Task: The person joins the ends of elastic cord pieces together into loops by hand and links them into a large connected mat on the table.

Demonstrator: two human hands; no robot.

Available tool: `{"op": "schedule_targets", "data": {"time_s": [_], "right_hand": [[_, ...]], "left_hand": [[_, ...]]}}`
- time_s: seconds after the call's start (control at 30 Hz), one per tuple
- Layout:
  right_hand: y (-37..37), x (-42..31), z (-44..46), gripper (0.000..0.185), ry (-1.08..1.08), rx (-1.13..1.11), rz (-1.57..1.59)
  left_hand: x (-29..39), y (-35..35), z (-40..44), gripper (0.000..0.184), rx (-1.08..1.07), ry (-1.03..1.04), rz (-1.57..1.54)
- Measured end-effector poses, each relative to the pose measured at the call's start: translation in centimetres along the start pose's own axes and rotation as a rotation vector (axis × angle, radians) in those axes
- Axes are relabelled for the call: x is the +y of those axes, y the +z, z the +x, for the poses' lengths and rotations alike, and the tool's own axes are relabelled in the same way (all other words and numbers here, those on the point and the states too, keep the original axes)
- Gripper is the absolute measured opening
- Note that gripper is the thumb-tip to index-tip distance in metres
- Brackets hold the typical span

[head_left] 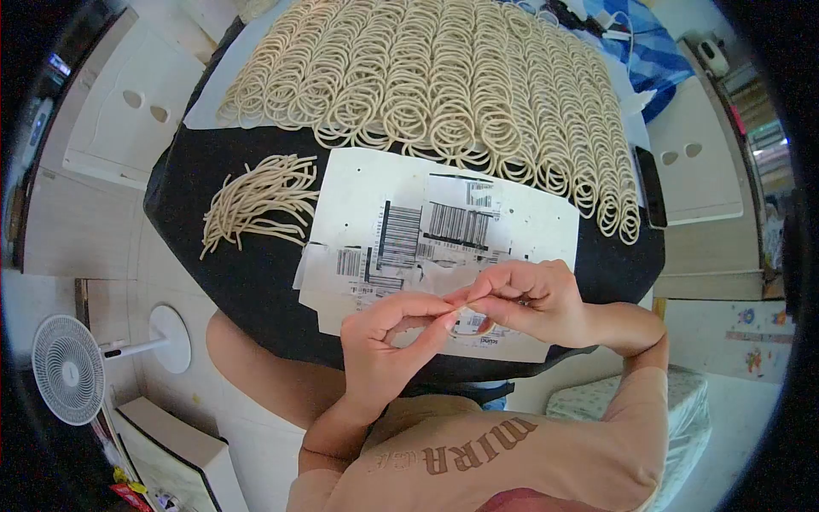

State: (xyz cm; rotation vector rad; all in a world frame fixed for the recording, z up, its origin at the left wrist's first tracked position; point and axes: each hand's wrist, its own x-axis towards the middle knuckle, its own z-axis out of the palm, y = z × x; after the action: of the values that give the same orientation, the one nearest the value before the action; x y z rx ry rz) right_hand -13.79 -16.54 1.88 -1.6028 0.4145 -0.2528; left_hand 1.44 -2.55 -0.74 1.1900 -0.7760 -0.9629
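My left hand (394, 335) and my right hand (533, 299) meet over a white board (546, 230) with barcode labels. Thumb and fingers of each are pinched together on a thin beige cord loop (469, 334), whose lower curve hangs between them. The fingertips hide the top of the loop. Beyond the board, many beige rings (409, 77) lie in overlapping rows. Left of the board is a loose bundle of straight beige cords (260, 200).
A black cloth (213, 273) covers the table. At its right edge lies a phone (650, 188), with a blue cloth (661, 60) behind. A white fan (68, 369) stands on the floor at left, and a patterned covered seat (682, 410) is at lower right.
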Motion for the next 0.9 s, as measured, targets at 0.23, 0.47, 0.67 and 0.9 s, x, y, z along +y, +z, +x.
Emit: {"op": "schedule_targets", "data": {"time_s": [0.23, 0.47, 0.67, 0.9], "right_hand": [[0.4, 0.0, -0.4, 0.018, -0.023, -0.045, -0.015], [1.0, 0.1, -0.9, 0.018, -0.140, -0.022, 0.009], [0.1, -0.7, -1.6, 0.017, -0.287, -0.072, -0.281], [-0.4, -4.0, -0.2, 0.017, -0.297, 0.004, -0.231]], "left_hand": [[-0.3, 0.1, 0.0, 0.014, 0.035, 0.030, 0.025], [0.3, 0.6, -0.4, 0.015, 0.058, 0.127, 0.125], [1.1, 1.2, -0.8, 0.015, 0.057, 0.249, 0.168], [1.0, 1.1, -0.5, 0.016, -0.135, 0.137, -0.322]]}}
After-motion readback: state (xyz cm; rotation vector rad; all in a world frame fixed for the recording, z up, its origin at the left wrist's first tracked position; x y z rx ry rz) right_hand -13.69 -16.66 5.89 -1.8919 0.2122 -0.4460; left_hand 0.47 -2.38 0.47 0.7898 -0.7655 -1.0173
